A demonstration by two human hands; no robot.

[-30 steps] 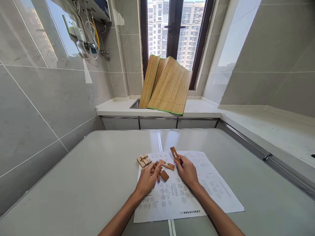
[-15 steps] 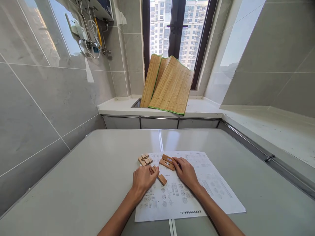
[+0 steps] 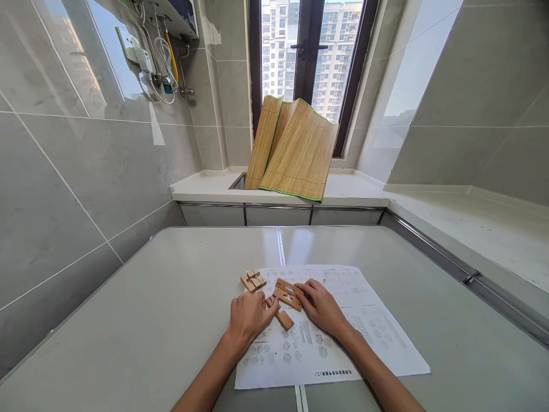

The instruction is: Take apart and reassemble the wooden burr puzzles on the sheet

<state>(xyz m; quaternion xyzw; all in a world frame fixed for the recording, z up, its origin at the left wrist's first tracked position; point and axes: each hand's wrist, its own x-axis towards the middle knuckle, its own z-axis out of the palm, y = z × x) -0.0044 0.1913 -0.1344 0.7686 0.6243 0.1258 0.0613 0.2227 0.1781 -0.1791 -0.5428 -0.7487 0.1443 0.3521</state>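
Observation:
My left hand (image 3: 253, 315) has its fingers closed on a notched wooden puzzle piece (image 3: 285, 320) that lies slanting on the printed sheet (image 3: 338, 343). Part of that piece is hidden under the fingers. My right hand (image 3: 321, 306) grips the right end of two flat wooden puzzle pieces (image 3: 286, 294) with cut-outs, lying side by side. Their near left corner comes close to my left fingertips. Just beyond my left hand sits a small cluster of notched wooden pieces (image 3: 253, 280), at the sheet's far left corner.
The sheet lies on a pale table (image 3: 128, 320) with a seam down its middle. Behind is a white ledge (image 3: 206, 186), where a folded bamboo mat (image 3: 300, 149) leans against the window (image 3: 305, 57). A metal rail (image 3: 429, 243) runs along the right side.
My right hand has shifted left and slightly nearer, bringing the two flat pieces toward my left hand. The piece under my left hand has moved slightly right and nearer.

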